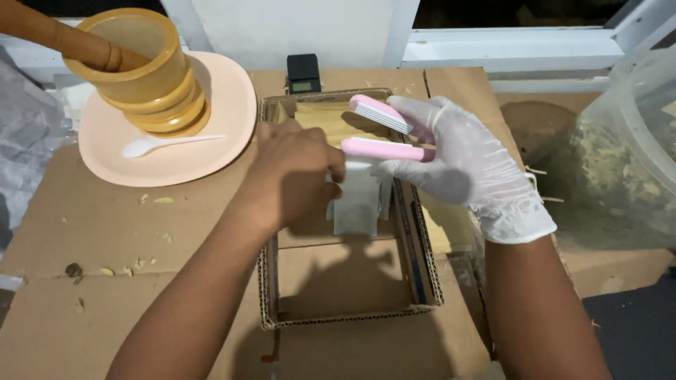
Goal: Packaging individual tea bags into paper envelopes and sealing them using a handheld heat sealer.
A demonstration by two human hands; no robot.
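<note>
Flattened cardboard covers the worktop (84,232), with a white window frame behind it. At far left a peach plate (105,141) carries a wooden mortar (151,74) with its pestle (63,35) leaning inside, and a white plastic spoon (165,143) lies beside the mortar; a few leaf crumbs are scattered on the cardboard near the plate. In the middle sits a shallow cardboard tray (422,246), a small black scale (303,73) just behind it. The left hand (296,176), bare, pinches the top of a small pale sachet (358,204) held over the tray. The right hand (461,162), gloved in white, grips a pink clamp sealer (387,134), its jaws apart, the lower one just at the sachet's top edge. Judging by this, the sachet is in place but not yet pressed shut. Tan packets (327,116) at the tray's far end may be finished or spare ones; I cannot tell. At far right a clear tub (634,162) holds dried leaves.
</note>
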